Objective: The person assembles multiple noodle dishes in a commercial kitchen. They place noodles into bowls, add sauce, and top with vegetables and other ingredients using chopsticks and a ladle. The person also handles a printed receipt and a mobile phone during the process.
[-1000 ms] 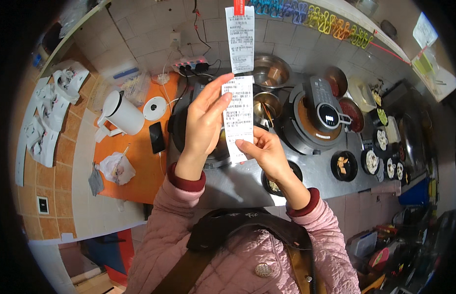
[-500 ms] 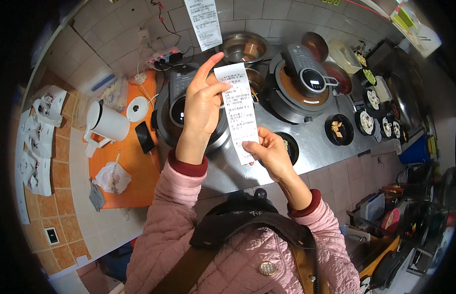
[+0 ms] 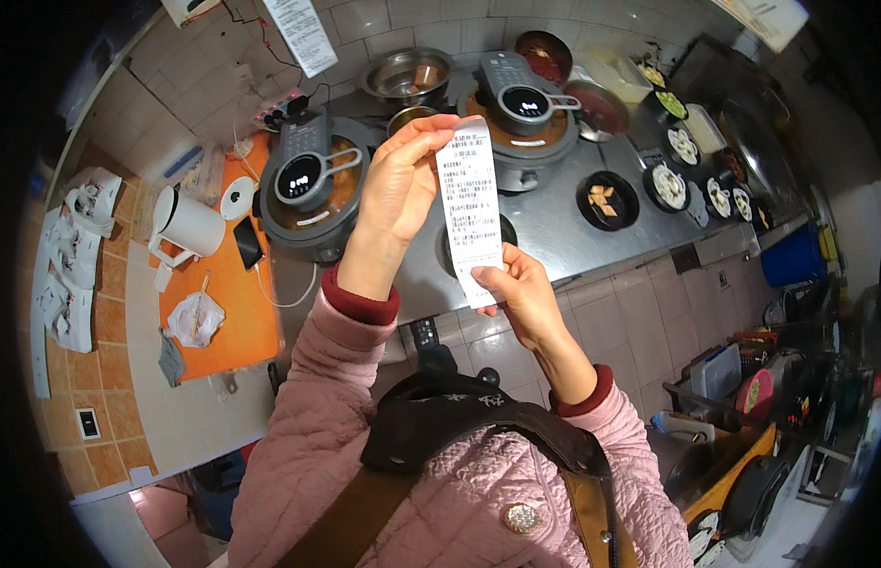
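Note:
A long white printed paper slip [image 3: 472, 213] is stretched upright between my two hands, above the front of the steel counter. My left hand [image 3: 399, 180] pinches its upper left edge, index finger lying along the top. Its lower end sits between the thumb and fingers of my right hand [image 3: 524, 292]. Behind the slip, a black bowl [image 3: 510, 231] is mostly covered. To the left of my left hand stands a round cooker [image 3: 313, 227] with a dark display and handle on top. A second cooker [image 3: 540, 142] of the same kind is beyond the slip.
On the steel counter [image 3: 554, 213] sit a black bowl with tan pieces [image 3: 606, 201], several small dishes at the right, and a metal basin [image 3: 407, 78] at the back. The orange board [image 3: 223, 327] at left bears a white kettle [image 3: 190, 222], a phone [image 3: 247, 243] and a plastic bag [image 3: 195, 319].
My view has swung to the right, so the counter things appear farther left. My left index finger, raised before, now rests at the slip's top. My right hand keeps its grip.

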{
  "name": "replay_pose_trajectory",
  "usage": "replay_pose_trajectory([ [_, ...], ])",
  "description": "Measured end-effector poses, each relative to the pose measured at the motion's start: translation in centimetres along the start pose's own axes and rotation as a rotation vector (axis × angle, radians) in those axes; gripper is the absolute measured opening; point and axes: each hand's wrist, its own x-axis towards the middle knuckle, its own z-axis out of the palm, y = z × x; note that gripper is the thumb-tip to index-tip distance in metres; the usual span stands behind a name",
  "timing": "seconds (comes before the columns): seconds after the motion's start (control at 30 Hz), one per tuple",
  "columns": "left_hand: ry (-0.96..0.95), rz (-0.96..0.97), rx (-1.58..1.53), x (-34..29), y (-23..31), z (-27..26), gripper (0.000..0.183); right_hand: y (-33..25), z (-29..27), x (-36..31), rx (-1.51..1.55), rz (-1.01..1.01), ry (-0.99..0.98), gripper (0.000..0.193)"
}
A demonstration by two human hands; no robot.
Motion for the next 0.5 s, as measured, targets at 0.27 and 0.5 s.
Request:
replay_pose_trajectory([
  [0.27, -0.058, -0.076, -0.141, -4.1, -5.9, 6.0, 0.016, 0.2, -4.7, -7.3, 0.117, 0.022, -0.109, 0.027],
  [0.5, -0.026, -0.167, -0.269, -5.3, -8.3, 8.3, 0.012, 0.0, -6.4, -10.0, 0.177, 0.059, -0.166, 0.034],
])
